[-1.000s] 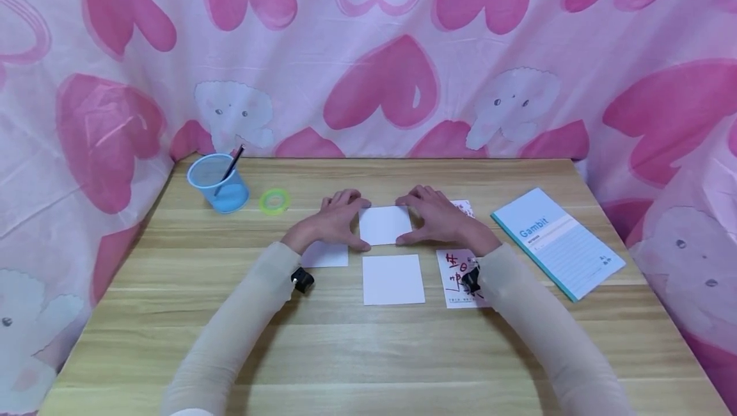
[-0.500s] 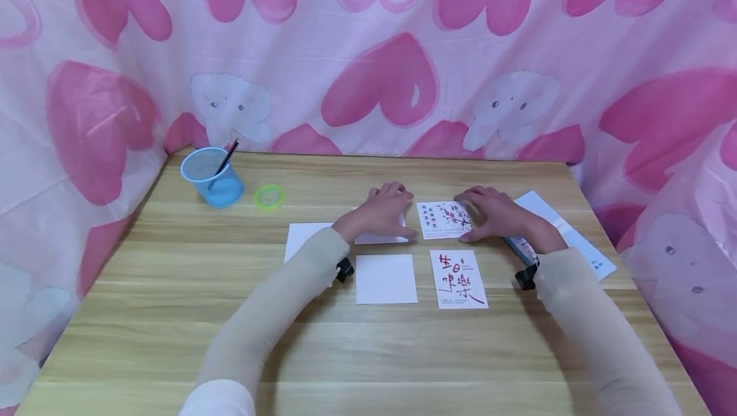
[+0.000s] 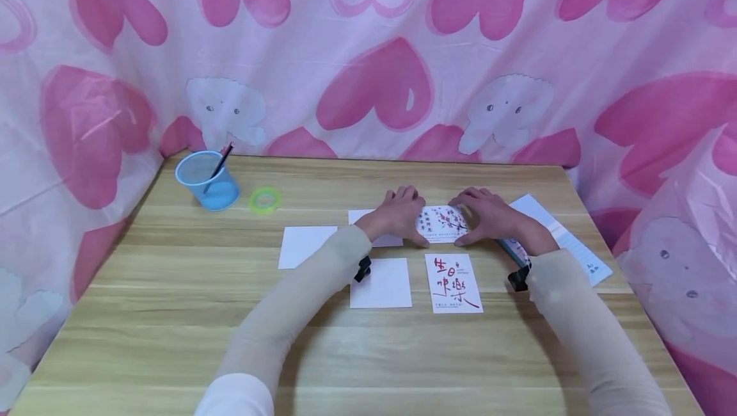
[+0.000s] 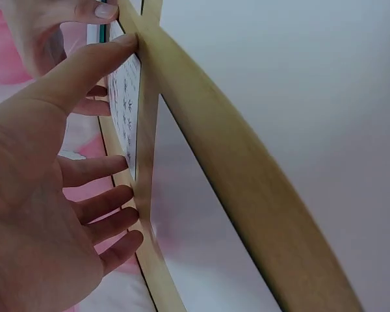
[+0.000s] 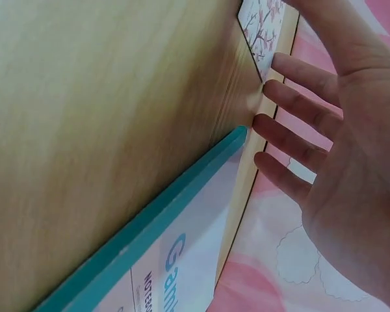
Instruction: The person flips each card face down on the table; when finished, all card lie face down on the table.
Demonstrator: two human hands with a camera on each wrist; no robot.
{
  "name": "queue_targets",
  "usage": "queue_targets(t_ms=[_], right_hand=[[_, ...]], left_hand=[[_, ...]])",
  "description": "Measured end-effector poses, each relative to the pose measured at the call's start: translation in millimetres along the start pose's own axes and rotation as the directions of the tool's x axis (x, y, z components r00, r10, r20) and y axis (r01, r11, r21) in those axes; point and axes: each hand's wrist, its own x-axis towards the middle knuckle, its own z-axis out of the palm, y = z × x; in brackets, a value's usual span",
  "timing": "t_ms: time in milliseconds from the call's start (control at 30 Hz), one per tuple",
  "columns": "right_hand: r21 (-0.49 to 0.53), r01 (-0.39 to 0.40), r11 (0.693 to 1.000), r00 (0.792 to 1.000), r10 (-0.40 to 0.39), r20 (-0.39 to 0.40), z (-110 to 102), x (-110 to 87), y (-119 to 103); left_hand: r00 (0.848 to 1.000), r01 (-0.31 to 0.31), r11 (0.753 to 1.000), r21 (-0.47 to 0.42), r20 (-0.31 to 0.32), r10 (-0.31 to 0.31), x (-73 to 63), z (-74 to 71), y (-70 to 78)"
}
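Note:
A white card printed with plum blossom and dark characters [image 3: 442, 224] lies flat at the back of the wooden table. My left hand [image 3: 398, 216] is at its left side, thumb and fingertips by the edge. Across from it, my right hand [image 3: 489, 216] is at the right edge, thumb toward the near corner. Both wrist views show the fingers fairly straight and spread rather than curled round the card [image 4: 125, 110]. A card with red characters [image 3: 453, 283] lies just in front. Partly under my left hand and wrist are two blank white cards, one behind [image 3: 359, 216] and one nearer [image 3: 382, 288].
Another blank card [image 3: 307, 243] lies farther left. A notebook with a teal spine [image 3: 578, 253] sits at the right, partly behind my right hand. At the back left stand a blue mesh cup [image 3: 210, 182] holding a pen [image 3: 222, 161], and a yellow-green ring-shaped roll [image 3: 265, 200].
Both hands have left the middle blank card and moved right to the blossom card. In the last half second my left hand has come up to its left edge. The cards lie about as before.

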Motion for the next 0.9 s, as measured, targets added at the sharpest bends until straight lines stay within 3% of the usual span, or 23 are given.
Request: queue_targets(t_ms=[367, 667, 900], right_hand=[[0.003, 0.044, 0.999, 0.998, -0.044, -0.046, 4, -3.1, -1], [0.034, 0.026, 0.999, 0.995, -0.023, -0.1, -4, -10.9, -7], [0.039, 0.031, 0.999, 0.99, -0.025, -0.136, -5, -15.1, -10]], left_hand=[[0.999, -0.02, 0.999, 0.025, -0.038, 0.021, 2.9, 3.9, 3.9], [0.994, -0.036, 0.999, -0.02, -0.108, 0.033, 3.5, -0.7, 9.0], [0.994, -0.037, 0.999, -0.04, -0.109, 0.032, 6.5, 3.5, 15.1]])
